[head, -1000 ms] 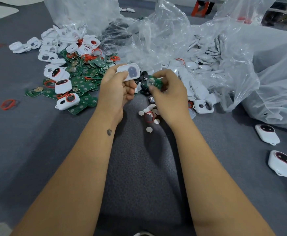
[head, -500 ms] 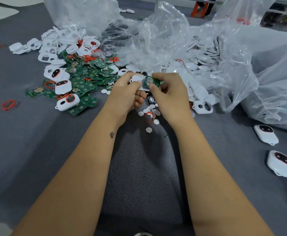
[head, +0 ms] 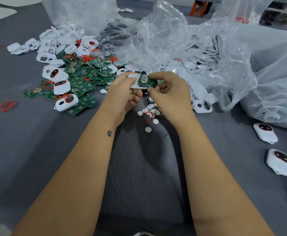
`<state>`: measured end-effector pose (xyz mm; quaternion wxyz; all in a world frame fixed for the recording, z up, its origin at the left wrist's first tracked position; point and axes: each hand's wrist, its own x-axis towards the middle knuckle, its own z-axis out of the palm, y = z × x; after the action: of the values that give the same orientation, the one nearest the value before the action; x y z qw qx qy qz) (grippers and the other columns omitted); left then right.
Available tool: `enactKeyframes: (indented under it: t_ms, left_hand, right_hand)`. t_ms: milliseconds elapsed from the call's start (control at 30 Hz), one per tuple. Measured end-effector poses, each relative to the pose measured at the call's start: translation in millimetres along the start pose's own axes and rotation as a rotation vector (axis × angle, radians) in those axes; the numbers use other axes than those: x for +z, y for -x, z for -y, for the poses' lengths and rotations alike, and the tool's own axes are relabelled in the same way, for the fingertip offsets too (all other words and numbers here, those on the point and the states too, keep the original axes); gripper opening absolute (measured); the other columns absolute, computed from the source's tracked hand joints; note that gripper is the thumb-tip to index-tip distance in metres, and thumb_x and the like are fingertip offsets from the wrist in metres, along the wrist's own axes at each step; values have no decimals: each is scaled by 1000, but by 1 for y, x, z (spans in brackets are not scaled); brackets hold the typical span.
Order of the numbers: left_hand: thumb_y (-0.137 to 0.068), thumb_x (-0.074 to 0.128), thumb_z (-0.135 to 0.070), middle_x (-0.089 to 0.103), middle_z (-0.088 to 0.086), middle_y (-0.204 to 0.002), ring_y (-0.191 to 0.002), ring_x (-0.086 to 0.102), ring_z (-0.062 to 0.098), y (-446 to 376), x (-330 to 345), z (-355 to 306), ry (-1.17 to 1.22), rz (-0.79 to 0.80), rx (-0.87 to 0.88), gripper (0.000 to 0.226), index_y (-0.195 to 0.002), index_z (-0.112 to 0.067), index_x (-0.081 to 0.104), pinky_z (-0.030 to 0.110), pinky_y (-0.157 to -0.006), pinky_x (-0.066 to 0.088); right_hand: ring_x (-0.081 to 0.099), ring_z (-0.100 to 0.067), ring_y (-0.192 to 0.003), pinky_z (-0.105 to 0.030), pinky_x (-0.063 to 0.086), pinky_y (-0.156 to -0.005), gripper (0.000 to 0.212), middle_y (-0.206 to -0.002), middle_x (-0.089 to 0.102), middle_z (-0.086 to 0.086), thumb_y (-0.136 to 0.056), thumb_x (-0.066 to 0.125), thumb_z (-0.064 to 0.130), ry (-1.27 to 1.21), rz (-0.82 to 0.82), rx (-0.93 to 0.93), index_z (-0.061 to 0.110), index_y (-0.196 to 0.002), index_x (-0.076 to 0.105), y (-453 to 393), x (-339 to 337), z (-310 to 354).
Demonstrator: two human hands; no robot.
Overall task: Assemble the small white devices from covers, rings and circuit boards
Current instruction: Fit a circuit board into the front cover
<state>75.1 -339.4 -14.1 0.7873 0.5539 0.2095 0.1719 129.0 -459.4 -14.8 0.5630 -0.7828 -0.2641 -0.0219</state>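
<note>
My left hand (head: pixel 124 94) grips a small white cover (head: pixel 133 82) above the grey table. My right hand (head: pixel 170 94) pinches a green circuit board (head: pixel 146 81) with a round silver cell and holds it against that cover. The two hands meet at the table's middle. Behind and to the left lies a pile of green circuit boards (head: pixel 86 77), white covers (head: pixel 49 48) and red rings (head: pixel 88 57). Below my hands sits a red ring (head: pixel 147 116) among small white discs (head: pixel 148 129).
Big clear plastic bags (head: pixel 224 57) holding more white parts fill the back and right. Several finished white devices (head: pixel 279 160) lie at the right edge. A loose red ring (head: pixel 7 105) lies far left. A white cover with two holes (head: pixel 202 106) rests right of my hand.
My hands have come together: the right hand brought the green circuit board over to the white cover, which the left hand turned and lowered slightly.
</note>
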Motion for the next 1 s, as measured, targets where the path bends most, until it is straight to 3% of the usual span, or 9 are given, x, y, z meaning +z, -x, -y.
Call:
enactKeyframes:
  t_ms: [67, 200, 467, 1000]
  left_hand:
    - [-104, 34, -27, 50, 1, -44, -35, 40, 9, 0, 1, -2, 23, 14, -51, 25, -108, -12, 53, 16, -40, 26]
    - [-102, 35, -36, 50, 3, -45, -36, 38, 11, 0, 2, -5, -7, 23, -103, 44, -76, -11, 60, 17, -38, 25]
    - [-102, 34, -38, 54, 4, -47, -40, 40, 13, 4, 2, -5, -33, 47, -87, 46, -78, -14, 64, 20, -44, 27]
    - [-105, 33, -39, 60, 4, -54, -41, 45, 10, 6, 0, -2, -61, 84, -33, 38, -90, -18, 61, 19, -44, 30]
  right_hand:
    - [54, 1, -62, -14, 45, -65, 35, -83, 64, 14, -77, 66, 4, -25, -26, -13, 24, -106, 69, 0, 0, 1]
    - [53, 0, -63, -11, 44, -64, 38, -97, 66, 17, -75, 64, 2, -39, -47, -65, 26, -104, 67, 1, 1, 2]
    - [54, -5, -76, -18, 45, -72, 44, -96, 62, 27, -74, 62, 10, 90, -37, -189, 33, -111, 64, 3, 2, 0]
    - [52, -3, -84, -23, 46, -77, 48, -101, 62, 26, -75, 61, 16, 189, -9, -224, 34, -120, 63, 6, 0, 3]
